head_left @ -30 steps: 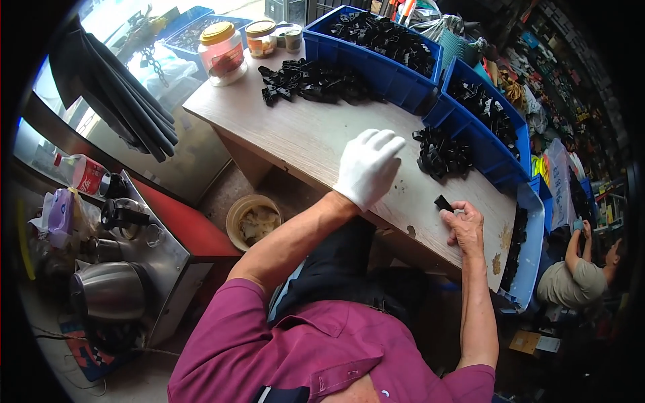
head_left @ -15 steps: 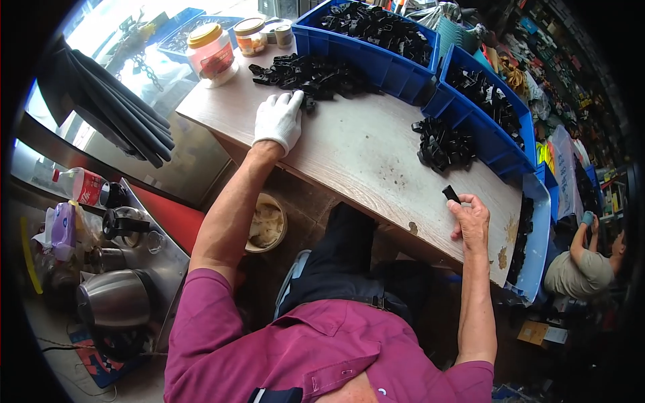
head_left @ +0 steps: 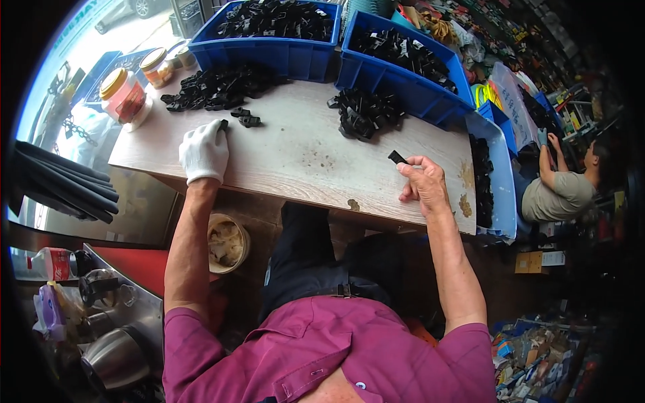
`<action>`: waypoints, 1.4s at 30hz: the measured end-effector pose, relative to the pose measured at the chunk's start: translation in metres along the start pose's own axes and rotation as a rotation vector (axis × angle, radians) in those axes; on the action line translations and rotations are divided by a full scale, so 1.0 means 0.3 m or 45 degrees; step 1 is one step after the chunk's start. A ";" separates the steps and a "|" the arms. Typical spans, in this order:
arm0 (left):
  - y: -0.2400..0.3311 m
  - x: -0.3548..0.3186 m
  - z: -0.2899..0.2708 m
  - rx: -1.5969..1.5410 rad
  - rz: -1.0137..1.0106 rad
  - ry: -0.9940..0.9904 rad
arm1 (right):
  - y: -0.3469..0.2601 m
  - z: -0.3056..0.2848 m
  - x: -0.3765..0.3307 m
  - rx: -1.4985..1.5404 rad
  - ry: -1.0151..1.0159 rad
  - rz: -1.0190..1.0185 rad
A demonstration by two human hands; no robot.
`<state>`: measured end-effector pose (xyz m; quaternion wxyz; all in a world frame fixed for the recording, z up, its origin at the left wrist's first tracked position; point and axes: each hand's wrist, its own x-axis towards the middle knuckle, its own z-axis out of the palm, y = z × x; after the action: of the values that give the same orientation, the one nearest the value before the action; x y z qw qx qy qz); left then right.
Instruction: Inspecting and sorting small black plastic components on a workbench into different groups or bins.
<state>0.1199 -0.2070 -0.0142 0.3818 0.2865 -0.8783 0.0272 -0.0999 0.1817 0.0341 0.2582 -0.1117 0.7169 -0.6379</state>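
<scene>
My left hand (head_left: 203,154), in a white knit glove, is closed with a small black plastic part (head_left: 224,125) at its fingertips, just above the table. Two or three loose black parts (head_left: 246,117) lie right beside it, a little apart from a larger heap of black parts (head_left: 222,87). My bare right hand (head_left: 424,183) pinches another black plastic part (head_left: 397,157) between thumb and fingers, over the right side of the table. Farther back from it lies a second heap of black parts (head_left: 366,113). The parts' exact kind is too small to make out.
Blue bins (head_left: 269,57) (head_left: 410,77) filled with black parts line the table's far side; a lighter blue bin (head_left: 497,181) stands at its right end. Jars (head_left: 124,101) sit at the far left. A bucket (head_left: 228,245) is below the table. Another person (head_left: 561,181) works at right.
The view has turned. My left hand has drawn back from the heap with a black part at its fingertips, and a few parts now lie apart. My right hand still holds its part.
</scene>
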 end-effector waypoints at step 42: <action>0.293 -0.045 -0.044 -0.509 0.280 -0.126 | -0.083 0.028 0.294 -0.434 0.349 0.213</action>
<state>0.0897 -0.1237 0.0008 0.3822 0.1086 -0.9098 -0.1200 -0.1740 0.1272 0.0378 0.1878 -0.0062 0.8495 -0.4930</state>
